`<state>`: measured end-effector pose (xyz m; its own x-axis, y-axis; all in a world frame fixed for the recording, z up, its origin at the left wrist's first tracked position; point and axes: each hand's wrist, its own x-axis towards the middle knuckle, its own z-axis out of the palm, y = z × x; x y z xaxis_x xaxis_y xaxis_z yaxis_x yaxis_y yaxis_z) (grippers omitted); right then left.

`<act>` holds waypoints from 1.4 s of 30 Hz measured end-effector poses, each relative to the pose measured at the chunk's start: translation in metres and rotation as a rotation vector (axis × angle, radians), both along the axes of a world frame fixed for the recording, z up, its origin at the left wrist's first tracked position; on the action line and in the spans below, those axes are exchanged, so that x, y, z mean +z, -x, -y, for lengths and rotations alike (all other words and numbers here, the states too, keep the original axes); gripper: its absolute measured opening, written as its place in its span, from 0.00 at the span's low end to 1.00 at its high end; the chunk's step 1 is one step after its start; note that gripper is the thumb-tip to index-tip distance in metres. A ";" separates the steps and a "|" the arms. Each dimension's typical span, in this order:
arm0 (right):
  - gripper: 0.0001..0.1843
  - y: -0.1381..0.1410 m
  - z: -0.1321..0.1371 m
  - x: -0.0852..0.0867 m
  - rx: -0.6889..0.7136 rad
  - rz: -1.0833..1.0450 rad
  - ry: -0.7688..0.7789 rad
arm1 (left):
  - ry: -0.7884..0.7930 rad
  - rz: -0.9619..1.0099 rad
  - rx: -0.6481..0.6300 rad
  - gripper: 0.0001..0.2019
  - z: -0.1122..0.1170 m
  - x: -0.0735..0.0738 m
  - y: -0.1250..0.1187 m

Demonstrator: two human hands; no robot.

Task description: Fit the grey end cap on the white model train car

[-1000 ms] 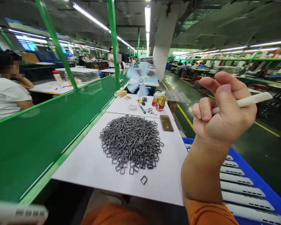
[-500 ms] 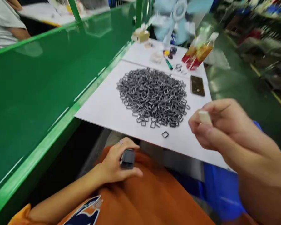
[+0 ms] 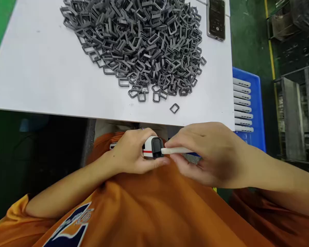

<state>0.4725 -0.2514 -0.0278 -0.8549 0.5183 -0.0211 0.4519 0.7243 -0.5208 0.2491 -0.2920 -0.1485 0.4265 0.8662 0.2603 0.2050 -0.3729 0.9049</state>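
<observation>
**Both hands closed together in front of my chest**

My left hand (image 3: 132, 151) is curled, knuckles up, with the fingers (image 3: 154, 164) wrapped round and pointing right. My right hand (image 3: 208, 154) reaches in from the other side, its fingers (image 3: 193, 132) arched over and its thumb (image 3: 181, 163) pinched low beneath them. The fingertips of my two hands sit just beside each other. My bare left forearm (image 3: 67, 187) and right forearm (image 3: 280, 180) angle inward, with both wrists nearly straight.

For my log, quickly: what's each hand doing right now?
Left hand: closed, holding a white device.
Right hand: closed, pinching a white stick.
</observation>
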 end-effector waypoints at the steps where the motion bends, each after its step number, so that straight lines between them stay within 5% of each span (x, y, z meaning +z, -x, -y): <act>1: 0.08 0.001 0.001 -0.001 0.002 0.016 -0.013 | 0.019 -0.005 0.001 0.23 0.000 -0.002 -0.001; 8: 0.11 0.008 0.001 -0.007 -0.040 0.119 -0.130 | 0.021 0.005 -0.065 0.25 -0.008 -0.012 0.000; 30: 0.10 0.024 0.000 -0.001 0.033 0.310 -0.216 | -0.005 -0.057 0.069 0.21 -0.006 -0.028 -0.011; 42: 0.12 0.025 0.004 -0.013 0.191 0.342 -0.331 | 0.069 -0.168 0.093 0.17 -0.002 -0.034 -0.018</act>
<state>0.4479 -0.2549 -0.0412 -0.9080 0.3793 -0.1778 0.3995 0.9117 -0.0953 0.2669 -0.2902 -0.1825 0.3763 0.9172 0.1307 0.3862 -0.2835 0.8778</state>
